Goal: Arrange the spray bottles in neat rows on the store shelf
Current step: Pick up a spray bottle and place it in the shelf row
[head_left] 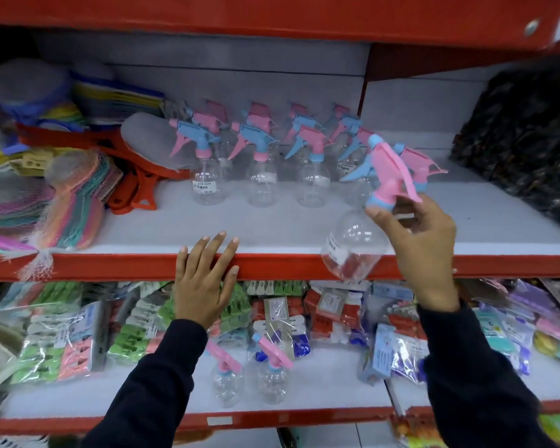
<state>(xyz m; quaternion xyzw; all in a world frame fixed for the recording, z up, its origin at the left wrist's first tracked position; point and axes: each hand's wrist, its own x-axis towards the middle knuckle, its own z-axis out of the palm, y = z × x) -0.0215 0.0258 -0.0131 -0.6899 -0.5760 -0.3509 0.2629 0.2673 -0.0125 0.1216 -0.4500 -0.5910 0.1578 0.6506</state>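
Several clear spray bottles (261, 163) with pink and blue trigger heads stand in rows at the back middle of the upper shelf (272, 221). My right hand (424, 250) holds one more spray bottle (358, 250) by its neck, tilted, in front of the shelf's red front edge (110, 265). My left hand (207, 279) rests flat on that red edge, fingers spread, holding nothing. Two further spray bottles (272, 373) stand on the lower shelf (175, 402) between my arms.
Mesh-bagged colourful scrubbers (68, 202) and red-handled brushes (136, 185) crowd the upper shelf's left. A dark bundle (530, 150) fills its right end. Packs of clothes pegs (78, 344) and other packets (395, 347) lie on the lower shelf.
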